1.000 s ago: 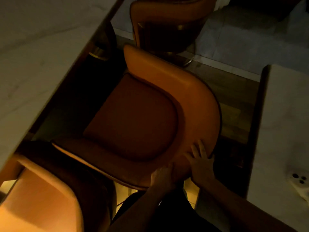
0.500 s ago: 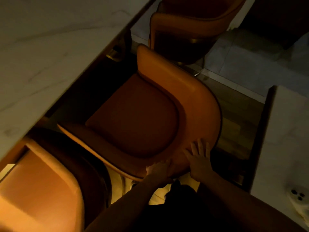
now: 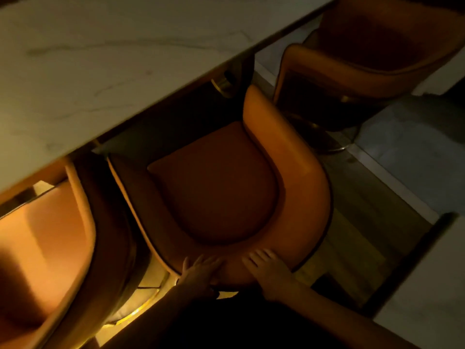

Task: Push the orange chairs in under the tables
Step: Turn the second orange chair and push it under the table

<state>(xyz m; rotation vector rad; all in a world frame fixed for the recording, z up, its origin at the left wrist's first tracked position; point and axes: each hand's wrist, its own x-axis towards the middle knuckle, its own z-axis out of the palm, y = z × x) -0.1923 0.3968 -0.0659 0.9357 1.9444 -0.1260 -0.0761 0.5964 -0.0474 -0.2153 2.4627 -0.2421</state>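
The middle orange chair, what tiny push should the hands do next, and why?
Probably a gentle push forward toward the white table. Both the left hand and right hand lie flat on the middle chair back, and most of its seat shows outside the table's edge.

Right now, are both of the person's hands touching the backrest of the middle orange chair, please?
Touching. The head view shows the left hand and right hand lying flat, fingers spread, on the curved backrest of the middle orange chair, with no gap visible.

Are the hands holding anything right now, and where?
Nothing is gripped: left hand and right hand press flat, fingers spread, on the middle chair's curved backrest.
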